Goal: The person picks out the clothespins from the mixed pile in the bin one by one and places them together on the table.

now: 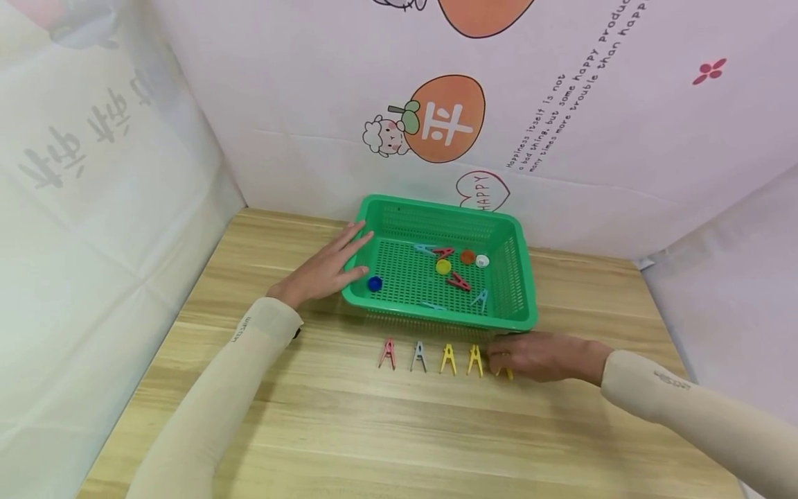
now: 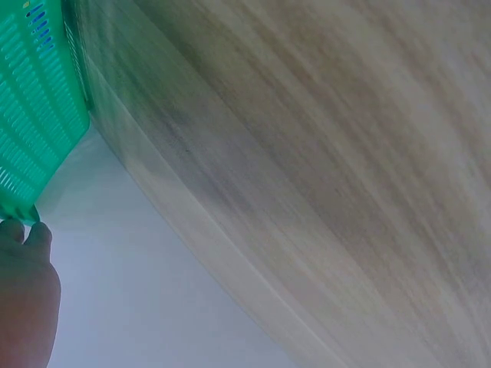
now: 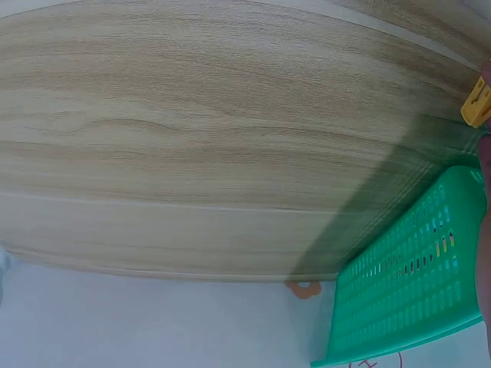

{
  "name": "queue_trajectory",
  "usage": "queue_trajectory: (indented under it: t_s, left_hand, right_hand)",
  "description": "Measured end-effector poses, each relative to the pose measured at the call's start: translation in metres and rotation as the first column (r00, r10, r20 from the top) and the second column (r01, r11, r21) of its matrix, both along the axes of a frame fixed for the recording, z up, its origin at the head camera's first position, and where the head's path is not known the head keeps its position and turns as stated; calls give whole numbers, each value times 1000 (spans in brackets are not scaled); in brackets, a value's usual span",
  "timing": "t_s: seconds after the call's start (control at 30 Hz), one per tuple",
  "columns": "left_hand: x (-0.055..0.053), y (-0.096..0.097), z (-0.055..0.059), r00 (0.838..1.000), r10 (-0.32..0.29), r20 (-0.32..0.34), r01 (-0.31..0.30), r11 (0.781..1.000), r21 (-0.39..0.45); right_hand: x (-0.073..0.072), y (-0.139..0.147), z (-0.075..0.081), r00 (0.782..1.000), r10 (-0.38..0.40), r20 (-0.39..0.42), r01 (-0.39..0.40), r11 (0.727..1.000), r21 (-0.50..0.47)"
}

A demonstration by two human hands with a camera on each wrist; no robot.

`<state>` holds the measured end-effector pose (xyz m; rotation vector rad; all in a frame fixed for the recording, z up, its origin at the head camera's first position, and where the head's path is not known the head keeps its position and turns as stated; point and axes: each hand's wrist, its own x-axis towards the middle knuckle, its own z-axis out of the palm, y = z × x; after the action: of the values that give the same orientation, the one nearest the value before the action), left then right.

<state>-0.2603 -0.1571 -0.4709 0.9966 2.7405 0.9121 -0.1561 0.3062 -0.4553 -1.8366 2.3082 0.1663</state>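
A green plastic basket [image 1: 436, 317] stands at the back of the wooden table. My left hand [image 1: 321, 270] rests on its left rim with fingers spread and fairly straight. Just in front of the basket, at the right end of a row of clothespins, my right hand [image 1: 536, 355] pinches a yellow clothespin [image 3: 477, 101], largely hidden by the fingers in the head view. The row beside it holds a pink clothespin [image 1: 388, 353], a grey clothespin [image 1: 418, 355], and two yellow ones, a left yellow clothespin [image 1: 448, 358] and a right yellow clothespin [image 1: 475, 360], all legs toward me.
Inside the basket lie red and blue clothespins, among them a red clothespin [image 1: 459, 281]. Bottle caps lie there too: a blue cap [image 1: 375, 283], a yellow cap [image 1: 443, 267], an orange cap [image 1: 467, 257] and a white cap [image 1: 482, 260]. Printed cloth [image 1: 312, 159] hangs behind the table.
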Motion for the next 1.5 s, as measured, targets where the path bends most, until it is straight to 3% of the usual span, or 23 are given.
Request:
queue_trajectory:
  t_s: [0.33, 1.0, 1.27, 1.5]
  left_hand:
    - [-2, 0, -3, 1000, 4, 4, -4, 1000, -16]
    - [-1, 1, -2, 1000, 0, 5, 0, 1000, -5]
    - [-2, 2, -3, 1000, -3, -11, 3, 1000, 0]
    - [-4, 1, -2, 1000, -3, -15, 3, 1000, -9]
  right_hand:
    - [2, 2, -4, 999, 33, -29, -32, 999, 16]
    - [-3, 3, -1, 999, -41, -18, 42, 997, 61]
    - [2, 6, -6, 998, -12, -54, 12, 1000, 2]
    - [10, 0, 10, 998, -63, -20, 61, 994, -88]
